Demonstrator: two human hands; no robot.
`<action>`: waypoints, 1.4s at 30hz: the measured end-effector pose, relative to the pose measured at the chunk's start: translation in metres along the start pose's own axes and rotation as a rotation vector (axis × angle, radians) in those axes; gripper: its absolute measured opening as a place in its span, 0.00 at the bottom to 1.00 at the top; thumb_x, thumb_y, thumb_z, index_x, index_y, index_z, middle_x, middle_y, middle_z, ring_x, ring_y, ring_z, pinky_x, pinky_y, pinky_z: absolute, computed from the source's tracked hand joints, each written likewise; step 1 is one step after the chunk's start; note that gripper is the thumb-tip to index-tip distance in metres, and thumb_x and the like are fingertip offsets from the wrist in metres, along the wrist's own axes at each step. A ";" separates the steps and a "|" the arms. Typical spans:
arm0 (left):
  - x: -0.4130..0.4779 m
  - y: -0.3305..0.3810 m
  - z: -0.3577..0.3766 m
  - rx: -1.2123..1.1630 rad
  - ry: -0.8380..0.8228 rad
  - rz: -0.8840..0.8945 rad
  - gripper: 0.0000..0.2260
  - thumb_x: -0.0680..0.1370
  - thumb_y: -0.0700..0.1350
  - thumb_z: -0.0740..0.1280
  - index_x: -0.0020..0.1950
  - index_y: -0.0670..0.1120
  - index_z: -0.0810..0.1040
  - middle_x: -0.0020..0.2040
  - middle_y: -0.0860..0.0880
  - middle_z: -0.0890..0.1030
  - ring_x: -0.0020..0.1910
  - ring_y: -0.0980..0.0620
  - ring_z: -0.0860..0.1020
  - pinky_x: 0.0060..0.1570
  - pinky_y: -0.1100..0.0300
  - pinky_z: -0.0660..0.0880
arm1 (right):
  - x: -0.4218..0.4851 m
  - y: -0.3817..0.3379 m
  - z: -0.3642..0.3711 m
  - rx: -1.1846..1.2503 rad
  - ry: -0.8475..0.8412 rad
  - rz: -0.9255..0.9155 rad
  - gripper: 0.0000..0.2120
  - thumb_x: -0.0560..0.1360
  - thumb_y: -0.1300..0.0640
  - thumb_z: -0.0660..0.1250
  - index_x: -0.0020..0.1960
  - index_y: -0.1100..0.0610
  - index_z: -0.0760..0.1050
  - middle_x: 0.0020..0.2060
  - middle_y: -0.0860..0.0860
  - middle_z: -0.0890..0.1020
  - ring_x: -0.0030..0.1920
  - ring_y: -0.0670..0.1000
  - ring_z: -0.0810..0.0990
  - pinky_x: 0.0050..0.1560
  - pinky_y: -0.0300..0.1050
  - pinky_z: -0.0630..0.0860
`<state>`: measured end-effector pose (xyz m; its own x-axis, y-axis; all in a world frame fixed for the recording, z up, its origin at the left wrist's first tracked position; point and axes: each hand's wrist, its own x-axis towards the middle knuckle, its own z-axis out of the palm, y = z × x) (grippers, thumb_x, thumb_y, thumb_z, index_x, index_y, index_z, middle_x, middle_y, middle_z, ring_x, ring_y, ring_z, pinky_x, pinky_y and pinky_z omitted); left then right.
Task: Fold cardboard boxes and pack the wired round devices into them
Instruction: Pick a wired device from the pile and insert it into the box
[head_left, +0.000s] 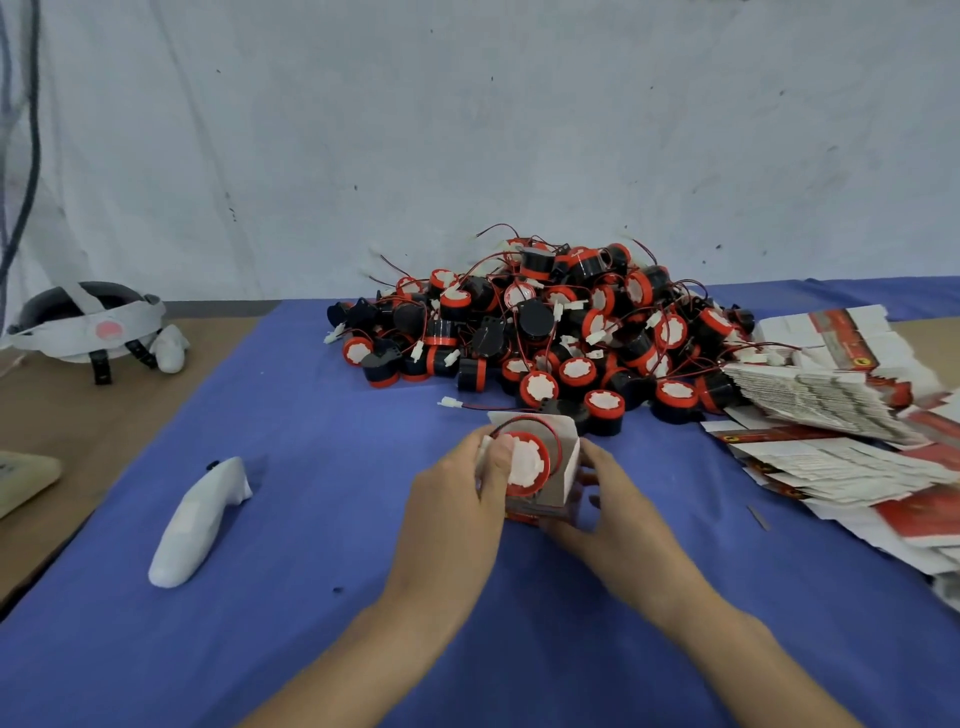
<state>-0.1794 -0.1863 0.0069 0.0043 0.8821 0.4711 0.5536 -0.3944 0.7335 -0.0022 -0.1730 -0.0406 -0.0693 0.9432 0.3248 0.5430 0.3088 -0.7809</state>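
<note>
- The left hand (457, 499) pinches a round device (527, 462), with the thumb pressed on its white top and the fingers curled around its side
- The round device has a red ring around a white face, and it sits in the open top of a small box (550, 499); how deep it sits I cannot tell
- A thin red wire (522, 420) loops up over the device, inside the raised white flap of the box
- The right hand (618, 525) wraps around the right side and bottom of the box, fingers bent and gripping it (the box tilts toward the camera)
- Both hands are close together, just above the blue cloth (311, 519) that covers the table
- Just behind the hands is a big pile of round devices (545, 332), black and red with white tops, all tangled up in red wires and little white plugs
- To the right of the pile lie stacks of flat boxes (831, 405), white and red, not yet folded, spread out like fans and partly hanging past the blue cloth
- To the left of the hands, well apart, a long white thing (195, 525) lies on the blue cloth; I cannot tell what it is
- Far left, on the bare brown table (47, 410), sits a dark headset (88, 322) with white straps and a pink spot on it
- A pale wall (467, 130) stands behind everything, and dark cables (26, 156) hang down at its left edge
</note>
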 end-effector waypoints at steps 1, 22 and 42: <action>-0.001 0.000 0.000 0.018 0.007 0.020 0.12 0.82 0.58 0.54 0.50 0.59 0.75 0.33 0.64 0.77 0.39 0.65 0.76 0.35 0.73 0.69 | -0.001 -0.002 0.004 -0.021 0.016 -0.018 0.38 0.70 0.47 0.76 0.61 0.17 0.56 0.61 0.20 0.69 0.60 0.25 0.70 0.52 0.27 0.70; 0.001 -0.032 0.007 0.840 -0.239 0.158 0.16 0.83 0.44 0.57 0.70 0.48 0.59 0.61 0.52 0.75 0.40 0.50 0.82 0.28 0.61 0.62 | -0.015 -0.003 0.024 -0.084 -0.068 0.056 0.48 0.69 0.41 0.76 0.69 0.19 0.42 0.58 0.25 0.72 0.59 0.32 0.76 0.55 0.31 0.72; 0.009 -0.020 -0.007 1.144 -0.352 0.441 0.18 0.55 0.35 0.64 0.42 0.48 0.78 0.42 0.51 0.77 0.22 0.53 0.61 0.25 0.61 0.42 | -0.008 -0.020 -0.008 -0.546 -0.248 -0.066 0.19 0.73 0.35 0.66 0.51 0.40 0.58 0.49 0.39 0.65 0.44 0.47 0.78 0.40 0.43 0.76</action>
<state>-0.1957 -0.1725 -0.0004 0.4923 0.8232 0.2828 0.8471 -0.3786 -0.3729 -0.0063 -0.1877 -0.0231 -0.2755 0.9447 0.1778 0.8776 0.3227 -0.3546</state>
